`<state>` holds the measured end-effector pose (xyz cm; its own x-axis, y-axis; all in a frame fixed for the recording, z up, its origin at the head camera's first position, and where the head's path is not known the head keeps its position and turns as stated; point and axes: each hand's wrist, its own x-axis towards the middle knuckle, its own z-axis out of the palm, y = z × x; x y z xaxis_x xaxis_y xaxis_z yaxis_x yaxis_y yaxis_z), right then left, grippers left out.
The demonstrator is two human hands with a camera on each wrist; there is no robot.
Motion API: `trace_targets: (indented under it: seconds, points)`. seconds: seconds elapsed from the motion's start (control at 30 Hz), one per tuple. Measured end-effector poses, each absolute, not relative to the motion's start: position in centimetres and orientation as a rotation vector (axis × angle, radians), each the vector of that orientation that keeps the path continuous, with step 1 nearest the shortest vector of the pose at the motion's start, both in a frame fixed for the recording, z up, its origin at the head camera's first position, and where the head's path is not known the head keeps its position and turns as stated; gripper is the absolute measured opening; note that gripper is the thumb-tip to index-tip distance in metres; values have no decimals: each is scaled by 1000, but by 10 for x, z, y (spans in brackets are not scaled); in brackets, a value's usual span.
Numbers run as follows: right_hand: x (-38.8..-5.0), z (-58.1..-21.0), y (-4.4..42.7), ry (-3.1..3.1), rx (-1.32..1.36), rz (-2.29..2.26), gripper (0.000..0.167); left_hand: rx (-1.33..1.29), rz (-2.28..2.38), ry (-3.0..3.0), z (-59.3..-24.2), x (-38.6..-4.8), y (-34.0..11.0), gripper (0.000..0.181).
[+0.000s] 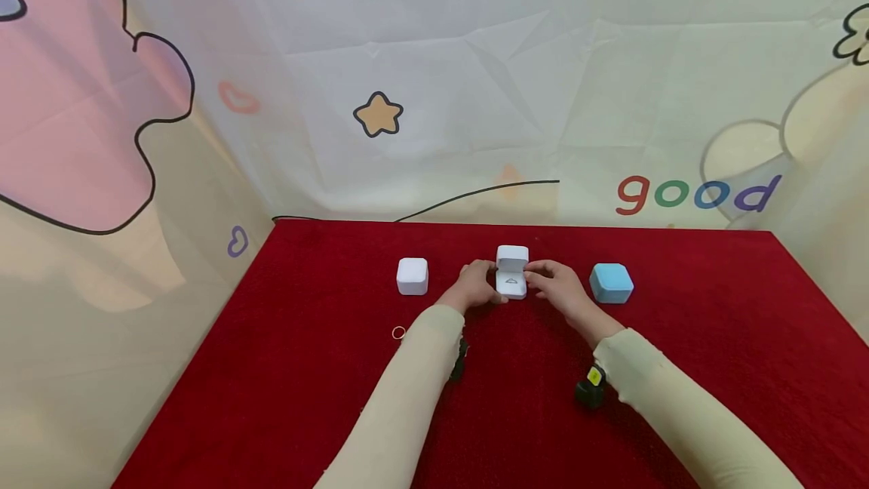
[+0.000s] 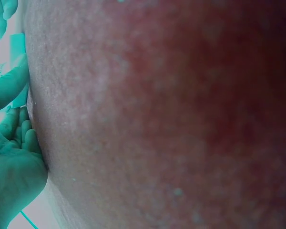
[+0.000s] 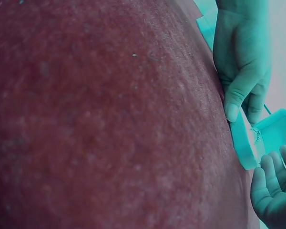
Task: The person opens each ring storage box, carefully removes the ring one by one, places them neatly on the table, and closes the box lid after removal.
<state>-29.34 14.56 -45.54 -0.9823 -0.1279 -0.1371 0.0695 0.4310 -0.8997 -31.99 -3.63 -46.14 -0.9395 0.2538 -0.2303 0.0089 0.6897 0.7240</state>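
A white ring box (image 1: 512, 293) stands with its lid (image 1: 512, 253) raised in the middle of the red-covered table, a small silver ring (image 1: 511, 281) in its slot. My left hand (image 1: 474, 284) grips the box's base from the left, thumb along the front and fingers behind it; the right wrist view shows this thumb (image 3: 232, 112) pressed on the base. From the right, my right hand (image 1: 557, 283) holds the lid's side edge between thumb and forefinger. Its other fingers (image 3: 271, 174) are loosely bent beside the box.
A closed white box (image 1: 412, 278) stands to the left, and a closed light blue box (image 1: 612, 284) to the right. Near my left sleeve lies another ring (image 1: 398, 333) on the red cloth (image 1: 523, 383). A printed curtain (image 1: 441, 134) rises behind the table.
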Motion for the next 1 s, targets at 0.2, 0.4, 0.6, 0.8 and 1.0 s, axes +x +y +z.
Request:
trace_targets:
  seconds: [0.2, 0.4, 0.6, 0.8, 1.0]
  points:
    - [-295, -455, 143, 2518, -50, -1530, 40, 240, 1090, 2593, -468, -326, -37, 70]
    - [-298, -454, 142, 2595, -101, -1427, 35, 217, 1117, 2583, -458, -316, -36, 68]
    - [-301, -454, 141, 2650, -139, -1351, 33, 223, 1092, 2598, -454, -314, -35, 67]
    - [-302, -454, 139, 2696, -186, -1290, 32, 227, 1086, 2596, -454, -314, -36, 67]
    - [-304, -455, 138, 2732, -212, -1243, 29, 229, 1088, 2592, -458, -316, -38, 68]
